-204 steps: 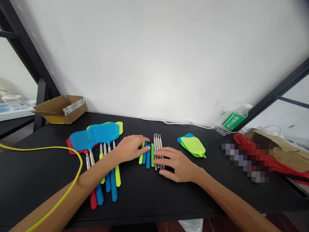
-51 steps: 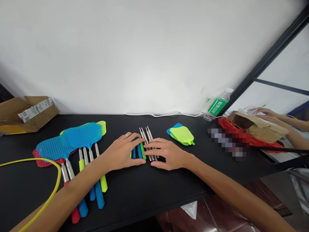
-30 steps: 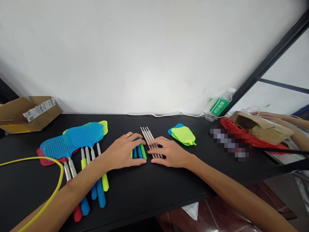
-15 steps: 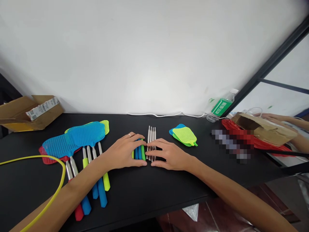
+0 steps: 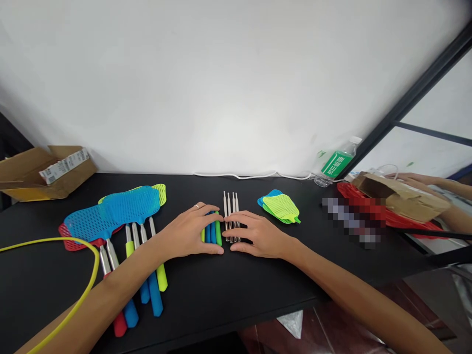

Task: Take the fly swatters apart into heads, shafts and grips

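My left hand (image 5: 188,232) cups a tight row of short coloured plastic handles (image 5: 211,230) in lime, blue and green, its thumb and fingers on either side of them. My right hand (image 5: 258,235) lies over a row of thin metal rods (image 5: 230,209), whose lower ends it hides. The hands nearly touch. To the left, under my left forearm, lie assembled fly swatters (image 5: 110,211) with blue, red and lime mesh heads. Loose lime and blue mesh swatter heads (image 5: 279,207) lie stacked to the right of my right hand.
A yellow cable (image 5: 73,241) curves on the black table (image 5: 258,275). Behind it are a cardboard box (image 5: 47,173), a white cord (image 5: 236,174) and a water bottle (image 5: 335,163). At right, a red bag (image 5: 368,209) and cardboard (image 5: 400,196) sit near a co-worker's hand (image 5: 416,179).
The metal rods have swung from a slant to nearly upright in the picture and now lie parallel. The coloured handles sit closer together under my left hand.
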`<action>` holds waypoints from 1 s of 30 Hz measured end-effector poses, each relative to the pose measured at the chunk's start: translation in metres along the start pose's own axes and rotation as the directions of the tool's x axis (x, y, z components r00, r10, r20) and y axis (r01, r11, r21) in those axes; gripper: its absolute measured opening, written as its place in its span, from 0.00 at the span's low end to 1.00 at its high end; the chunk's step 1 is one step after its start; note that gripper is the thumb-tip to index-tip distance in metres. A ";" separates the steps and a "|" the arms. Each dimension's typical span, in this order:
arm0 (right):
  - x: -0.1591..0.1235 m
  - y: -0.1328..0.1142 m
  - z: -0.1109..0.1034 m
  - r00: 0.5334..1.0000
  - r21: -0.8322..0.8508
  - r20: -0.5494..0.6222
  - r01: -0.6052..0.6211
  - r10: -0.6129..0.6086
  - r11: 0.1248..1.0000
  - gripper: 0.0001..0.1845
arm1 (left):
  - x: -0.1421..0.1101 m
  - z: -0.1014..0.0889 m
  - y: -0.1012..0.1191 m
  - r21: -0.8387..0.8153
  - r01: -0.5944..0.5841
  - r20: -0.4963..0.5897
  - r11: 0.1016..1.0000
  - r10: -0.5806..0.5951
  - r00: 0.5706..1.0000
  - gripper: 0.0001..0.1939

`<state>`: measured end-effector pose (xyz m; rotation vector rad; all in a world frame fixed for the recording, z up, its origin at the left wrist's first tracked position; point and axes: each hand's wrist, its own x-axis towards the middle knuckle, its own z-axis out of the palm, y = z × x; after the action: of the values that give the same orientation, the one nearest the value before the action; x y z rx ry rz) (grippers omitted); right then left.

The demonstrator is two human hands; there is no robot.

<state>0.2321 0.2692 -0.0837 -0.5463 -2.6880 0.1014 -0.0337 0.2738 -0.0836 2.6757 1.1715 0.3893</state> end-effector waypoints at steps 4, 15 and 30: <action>0.000 0.001 0.001 1.000 0.004 -0.006 -0.022 0.022 1.000 0.16 | 0.000 0.001 -0.001 -0.001 -0.001 -0.006 1.000 0.001 1.000 0.39; -0.001 0.003 0.005 0.999 -0.003 -0.032 0.003 -0.003 1.000 0.15 | 0.001 0.000 -0.001 -0.012 -0.028 -0.037 1.000 0.028 0.999 0.38; -0.001 0.007 0.008 0.984 -0.009 -0.135 -0.114 0.112 0.993 0.13 | 0.002 -0.004 -0.007 0.013 0.049 -0.003 0.999 -0.049 0.999 0.40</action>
<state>0.2321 0.2750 -0.0923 -0.6863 -2.5286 0.0712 -0.0386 0.2807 -0.0814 2.6529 1.2423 0.3792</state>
